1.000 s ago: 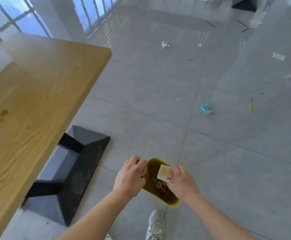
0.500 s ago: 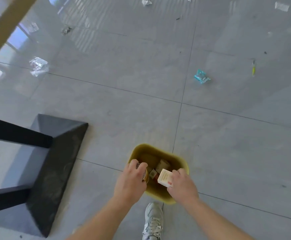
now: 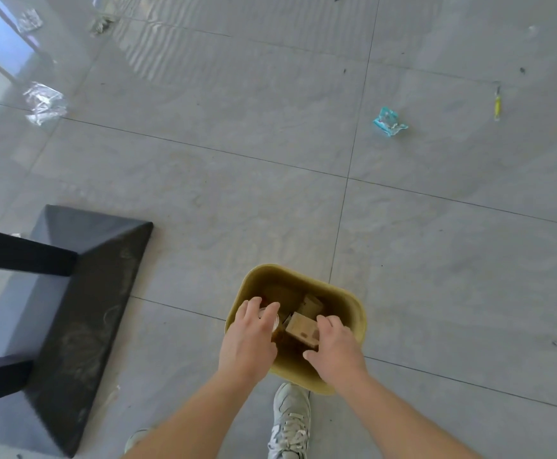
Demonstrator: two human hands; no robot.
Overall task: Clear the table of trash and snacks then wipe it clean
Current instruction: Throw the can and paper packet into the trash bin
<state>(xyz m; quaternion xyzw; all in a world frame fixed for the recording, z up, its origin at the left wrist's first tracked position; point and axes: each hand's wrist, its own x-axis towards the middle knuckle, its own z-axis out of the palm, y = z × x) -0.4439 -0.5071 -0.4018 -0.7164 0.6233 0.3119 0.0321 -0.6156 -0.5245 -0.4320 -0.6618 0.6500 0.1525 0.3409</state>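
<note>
Both hands (left [image 3: 249, 339], right [image 3: 335, 347]) hold trash over a smooth rounded-square yellow bin [image 3: 356, 309].

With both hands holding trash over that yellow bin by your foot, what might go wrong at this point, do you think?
1. The left hand holds a small clear cup above the bin's near-left rim; released there, it may clip the rim and fall outside.
2. The carton in the right hand is tilted over boxes already inside, so it could bounce out.
3. The shoe stands beside the bin and might nudge it.
</note>
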